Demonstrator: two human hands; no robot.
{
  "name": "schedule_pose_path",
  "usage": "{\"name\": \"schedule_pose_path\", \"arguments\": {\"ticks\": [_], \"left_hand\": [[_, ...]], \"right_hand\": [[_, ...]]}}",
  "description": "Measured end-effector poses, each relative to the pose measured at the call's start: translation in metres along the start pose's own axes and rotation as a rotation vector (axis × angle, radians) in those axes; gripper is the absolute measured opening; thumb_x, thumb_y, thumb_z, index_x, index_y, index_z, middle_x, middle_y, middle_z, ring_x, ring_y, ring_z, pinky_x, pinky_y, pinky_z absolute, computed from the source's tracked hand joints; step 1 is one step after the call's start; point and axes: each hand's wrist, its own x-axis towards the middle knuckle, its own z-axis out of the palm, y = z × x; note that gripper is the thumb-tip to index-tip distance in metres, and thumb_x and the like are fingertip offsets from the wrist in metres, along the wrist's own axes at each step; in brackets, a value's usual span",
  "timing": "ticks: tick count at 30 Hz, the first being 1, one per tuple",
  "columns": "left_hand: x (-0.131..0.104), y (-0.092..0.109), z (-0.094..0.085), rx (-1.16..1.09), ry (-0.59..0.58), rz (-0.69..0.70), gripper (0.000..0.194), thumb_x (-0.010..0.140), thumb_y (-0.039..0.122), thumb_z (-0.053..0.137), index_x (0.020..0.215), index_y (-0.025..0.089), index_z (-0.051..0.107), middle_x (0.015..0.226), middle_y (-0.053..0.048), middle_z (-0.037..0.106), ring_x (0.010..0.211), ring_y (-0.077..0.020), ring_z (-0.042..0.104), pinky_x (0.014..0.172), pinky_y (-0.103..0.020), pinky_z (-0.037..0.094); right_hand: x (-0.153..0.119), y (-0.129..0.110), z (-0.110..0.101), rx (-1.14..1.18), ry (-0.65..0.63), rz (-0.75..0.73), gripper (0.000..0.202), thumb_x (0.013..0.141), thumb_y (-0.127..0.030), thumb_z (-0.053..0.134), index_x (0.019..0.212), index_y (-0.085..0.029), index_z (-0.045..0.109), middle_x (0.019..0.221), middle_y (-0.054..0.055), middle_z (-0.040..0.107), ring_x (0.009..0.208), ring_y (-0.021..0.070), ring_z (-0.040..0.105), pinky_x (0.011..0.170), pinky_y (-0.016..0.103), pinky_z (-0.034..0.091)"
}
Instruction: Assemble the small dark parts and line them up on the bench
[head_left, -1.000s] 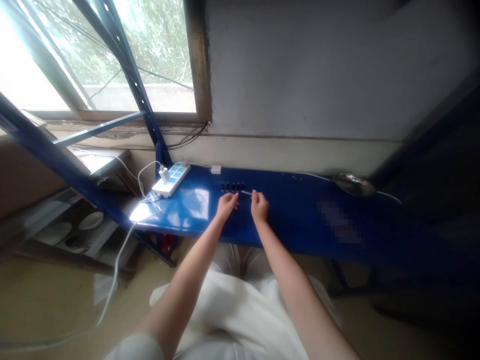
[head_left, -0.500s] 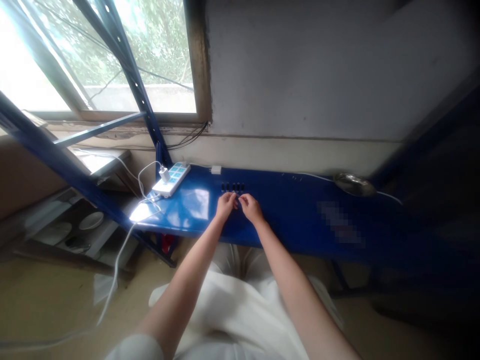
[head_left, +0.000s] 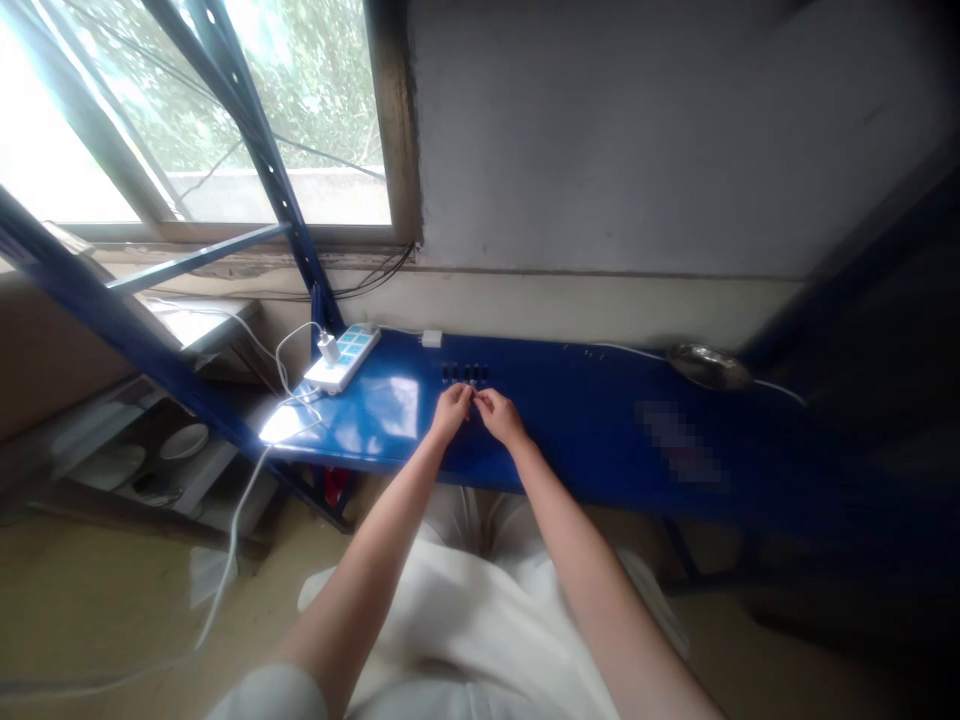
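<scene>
My left hand [head_left: 451,411] and my right hand [head_left: 498,414] meet over the middle of the blue table [head_left: 592,430]. The fingers of both are pinched together, tip to tip. Whatever they pinch is too small and too covered by the fingertips to name. Just beyond the fingertips, several small black pieces [head_left: 466,372] stand in a short row on the tabletop. Their kind cannot be made out.
A white power strip [head_left: 343,360] with a plugged-in charger [head_left: 328,347] lies at the table's left end, its cable trailing down. Behind the row sits a small white block [head_left: 432,339]. A shiny metal dish [head_left: 709,367] and tiny bits [head_left: 589,353] lie toward the right rear.
My right hand has shifted slightly left, so its fingertips are now closer to those of my left hand. The black pieces stay where they were.
</scene>
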Motion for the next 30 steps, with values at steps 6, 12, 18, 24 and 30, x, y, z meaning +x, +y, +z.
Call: {"name": "schedule_pose_path", "arguments": {"ticks": [6,12,18,24,30], "left_hand": [[0.001,0.000,0.000,-0.146,-0.007,-0.070,0.025,0.079,0.037,0.047,0.065,0.017,0.046,0.047,0.007,0.039,0.039,-0.0054,0.040,0.041,-0.018,0.032],[0.001,0.003,0.000,-0.190,-0.017,-0.094,0.009,0.075,0.025,0.045,0.072,0.017,0.049,0.044,0.007,0.040,0.037,-0.0064,0.039,0.040,-0.018,0.033],[0.001,0.003,0.000,-0.205,-0.013,-0.094,0.007,0.073,0.022,0.044,0.076,0.017,0.049,0.043,0.008,0.038,0.035,-0.0059,0.038,0.039,-0.018,0.032],[0.002,-0.002,0.003,-0.070,0.075,-0.098,0.007,0.075,0.025,0.046,0.075,0.018,0.048,0.046,0.008,0.042,0.035,-0.0054,0.039,0.038,-0.017,0.030],[0.002,-0.003,0.003,-0.038,0.075,-0.101,0.008,0.076,0.024,0.045,0.078,0.019,0.050,0.047,0.008,0.044,0.036,-0.0062,0.041,0.038,-0.017,0.032]], "right_hand": [[0.000,0.004,0.001,0.015,-0.038,0.007,0.021,0.082,-0.032,0.046,0.091,-0.021,0.061,0.084,0.005,0.067,0.074,0.0165,0.061,0.065,0.027,0.045],[0.000,0.004,0.001,-0.014,-0.067,-0.010,0.021,0.081,-0.031,0.048,0.093,-0.021,0.062,0.087,0.006,0.067,0.074,0.0162,0.060,0.064,0.026,0.045],[0.000,0.001,-0.001,-0.035,-0.075,-0.021,0.021,0.081,-0.033,0.048,0.087,-0.021,0.063,0.080,0.004,0.066,0.067,0.0149,0.058,0.059,0.024,0.042],[0.000,-0.003,-0.001,-0.029,0.039,0.021,0.018,0.077,-0.032,0.049,0.079,-0.019,0.061,0.074,0.005,0.065,0.065,0.0159,0.059,0.060,0.026,0.043],[0.010,0.009,-0.010,0.204,0.329,0.274,0.024,0.073,-0.042,0.052,0.070,-0.018,0.053,0.066,0.005,0.063,0.061,0.0164,0.058,0.061,0.027,0.045]]}}
